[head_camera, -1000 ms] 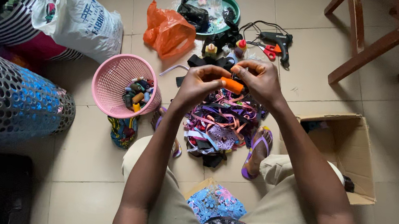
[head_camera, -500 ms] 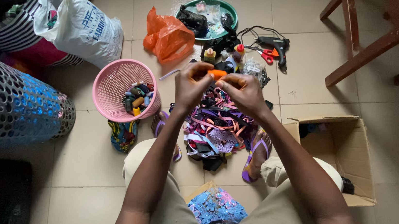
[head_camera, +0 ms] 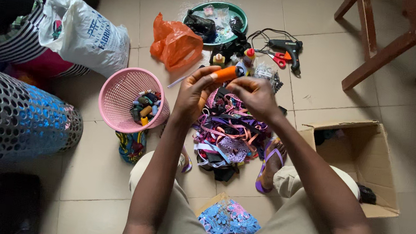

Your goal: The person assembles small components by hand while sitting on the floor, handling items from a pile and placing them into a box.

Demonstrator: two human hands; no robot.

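Observation:
My left hand (head_camera: 196,94) grips a small orange cylinder (head_camera: 226,74), a spool or tube, held up over the floor. My right hand (head_camera: 253,92) is close beside it, fingers pinched at the orange piece's near end; what it pinches is too small to tell. Beneath both hands lies a heap of coloured ribbons and straps (head_camera: 229,137), purple, black, pink and orange. I sit on the tiled floor with my knees apart and a purple sandal (head_camera: 268,164) on my foot.
A pink mesh basket (head_camera: 119,85) with small spools stands left of the heap. Beyond are an orange plastic bag (head_camera: 175,42), a green tray (head_camera: 238,13), a glue gun (head_camera: 287,48) and red scissors (head_camera: 276,59). An open cardboard box (head_camera: 361,162) sits right, a perforated metal drum (head_camera: 12,118) left, a wooden chair (head_camera: 393,38) far right.
Both hands have risen slightly and moved away from me with the orange piece, which is now tilted up between them. The camera view has shifted a little.

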